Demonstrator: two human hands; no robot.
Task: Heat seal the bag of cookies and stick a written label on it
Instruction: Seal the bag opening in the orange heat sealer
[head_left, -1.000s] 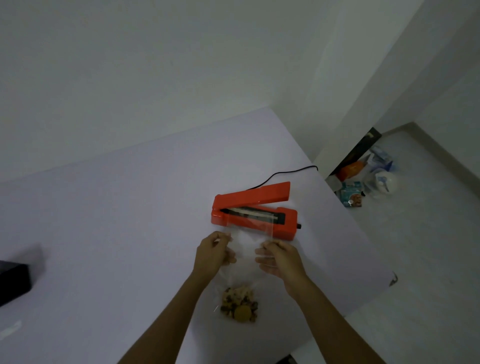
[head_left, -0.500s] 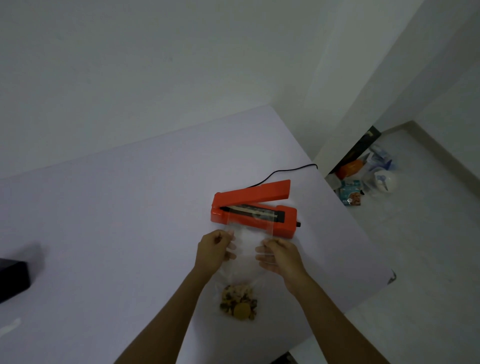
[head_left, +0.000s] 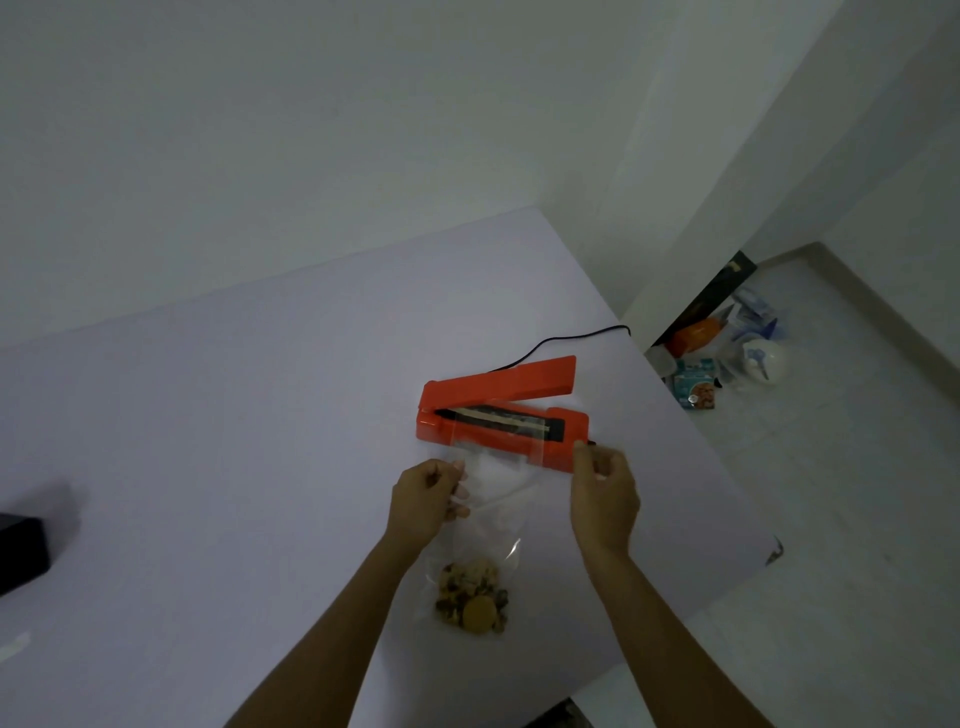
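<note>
An orange heat sealer (head_left: 500, 385) lies on the pale table (head_left: 234, 415) with its lid raised. A clear plastic bag (head_left: 493, 491) lies in front of it, and its open top rests over the dark sealing strip. Cookies (head_left: 471, 598) sit bunched at the bag's near end. My left hand (head_left: 427, 500) pinches the bag's left edge just below the sealer. My right hand (head_left: 603, 496) hovers by the sealer's right end, off the bag's right edge, fingers loosely curled, with nothing visibly in it.
The sealer's black cord (head_left: 571, 340) runs back over the table's right edge. A black box (head_left: 21, 551) sits at the far left. Packets and bags (head_left: 727, 353) lie on the floor beyond the right edge. The table's near right corner is just past my right arm.
My right hand let go of the bag's right edge and moved right toward the sealer's end. My left hand kept its pinch. The bag's top stays over the strip.
</note>
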